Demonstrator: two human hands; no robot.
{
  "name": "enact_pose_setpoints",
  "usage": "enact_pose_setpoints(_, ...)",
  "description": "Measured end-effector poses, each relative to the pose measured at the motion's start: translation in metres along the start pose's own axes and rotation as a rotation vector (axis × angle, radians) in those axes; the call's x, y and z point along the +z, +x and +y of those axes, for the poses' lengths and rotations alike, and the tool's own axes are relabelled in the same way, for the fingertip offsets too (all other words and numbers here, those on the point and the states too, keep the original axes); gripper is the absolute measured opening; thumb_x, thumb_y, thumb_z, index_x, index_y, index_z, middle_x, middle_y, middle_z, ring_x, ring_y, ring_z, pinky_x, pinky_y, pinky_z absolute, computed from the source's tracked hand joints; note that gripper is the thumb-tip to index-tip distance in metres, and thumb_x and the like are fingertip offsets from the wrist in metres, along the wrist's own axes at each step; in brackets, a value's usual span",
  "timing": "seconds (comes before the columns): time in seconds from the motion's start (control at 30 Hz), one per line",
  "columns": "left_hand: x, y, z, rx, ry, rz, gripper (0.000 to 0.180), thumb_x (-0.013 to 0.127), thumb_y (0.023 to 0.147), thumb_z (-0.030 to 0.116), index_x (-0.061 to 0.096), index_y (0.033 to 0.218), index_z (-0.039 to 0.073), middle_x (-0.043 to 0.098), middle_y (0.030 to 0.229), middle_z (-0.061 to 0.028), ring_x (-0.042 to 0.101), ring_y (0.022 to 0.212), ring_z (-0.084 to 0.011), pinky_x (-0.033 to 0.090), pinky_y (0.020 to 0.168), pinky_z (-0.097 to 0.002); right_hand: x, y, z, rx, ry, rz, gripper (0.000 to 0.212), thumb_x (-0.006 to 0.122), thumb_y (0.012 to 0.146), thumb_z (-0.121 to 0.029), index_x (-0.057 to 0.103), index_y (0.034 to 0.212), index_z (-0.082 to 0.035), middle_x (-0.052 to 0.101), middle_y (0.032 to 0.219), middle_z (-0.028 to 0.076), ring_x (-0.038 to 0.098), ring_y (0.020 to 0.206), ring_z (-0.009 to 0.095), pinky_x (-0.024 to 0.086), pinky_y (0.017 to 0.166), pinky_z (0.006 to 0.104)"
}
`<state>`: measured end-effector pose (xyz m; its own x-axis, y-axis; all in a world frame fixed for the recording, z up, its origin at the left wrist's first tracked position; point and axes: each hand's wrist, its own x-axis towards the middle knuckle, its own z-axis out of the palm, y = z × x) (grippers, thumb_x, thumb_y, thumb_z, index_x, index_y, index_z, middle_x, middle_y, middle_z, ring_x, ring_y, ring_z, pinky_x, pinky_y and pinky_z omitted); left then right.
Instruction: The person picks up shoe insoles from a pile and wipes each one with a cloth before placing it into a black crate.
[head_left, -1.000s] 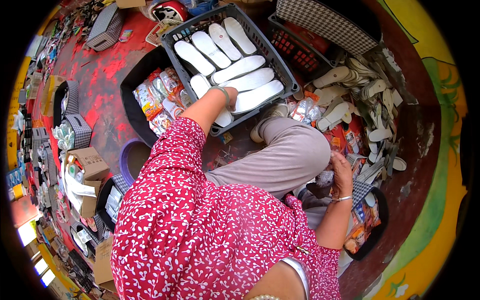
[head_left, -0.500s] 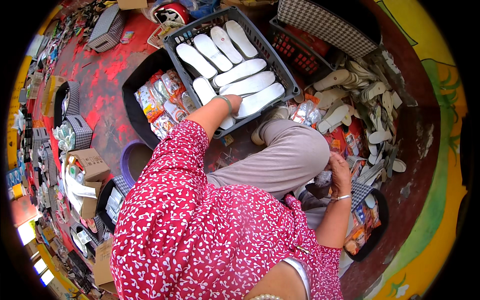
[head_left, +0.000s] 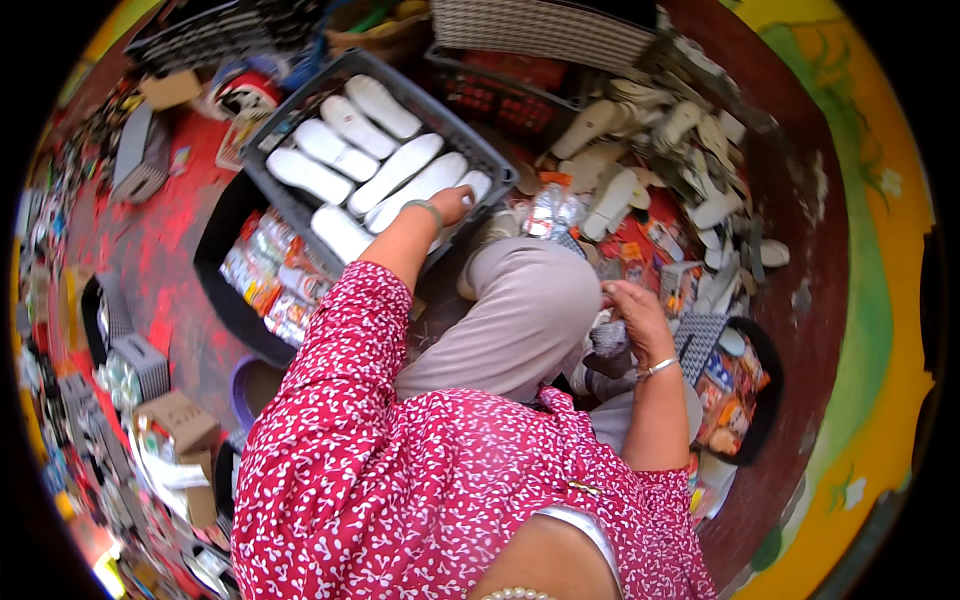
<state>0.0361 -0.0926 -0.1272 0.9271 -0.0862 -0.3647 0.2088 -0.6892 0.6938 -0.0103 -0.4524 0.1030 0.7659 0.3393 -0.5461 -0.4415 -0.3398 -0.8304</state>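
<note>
White shoe insoles [head_left: 398, 172] lie in rows inside a dark grey plastic crate [head_left: 262, 170]. My left hand [head_left: 450, 207] reaches across the crate's near right part, its fingers curled and closed on a white insole [head_left: 478, 183] that it partly covers. Beside my bent right knee, my right hand [head_left: 640, 318] is closed, its fingertips pinched together. What they hold, if anything, I cannot make out. Just below those fingers is a greyish, crinkled bundle [head_left: 608, 339].
Loose insoles [head_left: 690, 170] are heaped at the right, by the wall. Black bins of packaged goods stand left [head_left: 225, 290] and right [head_left: 765, 400] of me. A purple tub [head_left: 240, 385], cardboard boxes [head_left: 180, 420] and a checked box [head_left: 540, 30] are around.
The view has swung, so the crate appears farther left and lower. My left hand has moved along the near insole toward the crate's right side. The right hand stays by my knee.
</note>
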Motion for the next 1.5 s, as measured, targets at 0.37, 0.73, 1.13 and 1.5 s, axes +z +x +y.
enact_pose_setpoints(0.37,0.021,0.031,0.005,-0.073,0.167,-0.121,0.028,0.051,0.081,0.012,0.052,0.109,0.009,0.06,0.102,-0.0235,0.057,0.099,-0.0389,0.044,0.083,-0.0408,-0.02,-0.037,-0.01,-0.042,0.023,0.039,0.022,0.053,0.089,-0.015,0.062,0.103,-0.001,0.063,0.074,-0.001,0.045,0.06,0.002,0.035,0.054,0.0171)
enact_pose_setpoints(0.73,-0.07,0.004,0.03,0.06,0.449,-0.319,0.015,0.052,0.084,0.013,0.062,0.089,0.002,0.064,0.074,-0.0099,0.063,0.069,-0.019,0.05,0.06,-0.0321,-0.01,-0.094,-0.022,-0.312,-0.376,0.0,0.021,0.055,0.086,-0.02,0.063,0.096,-0.004,0.064,0.076,0.013,0.062,0.068,0.025,0.048,0.062,0.0314)
enact_pose_setpoints(1.13,-0.067,0.099,0.31,0.508,0.505,-0.311,0.027,0.056,0.086,0.025,0.062,0.088,-0.001,0.062,0.071,-0.0131,0.06,0.066,-0.0254,0.048,0.063,-0.0358,-0.011,-0.119,-0.013,-0.65,-0.622,0.137,0.015,0.056,0.084,-0.019,0.057,0.093,-0.007,0.062,0.075,0.011,0.061,0.066,0.03,0.048,0.056,0.0395)
enact_pose_setpoints(1.5,0.184,0.257,0.181,0.046,0.456,-0.106,0.042,0.059,0.081,0.036,0.062,0.104,0.0,0.063,0.105,-0.0189,0.06,0.097,-0.0329,0.047,0.084,-0.0379,-0.067,-0.096,-0.026,-0.418,-0.259,0.151,0.019,0.06,0.082,-0.01,0.061,0.098,-0.001,0.064,0.086,0.017,0.064,0.073,0.031,0.051,0.063,0.0345)
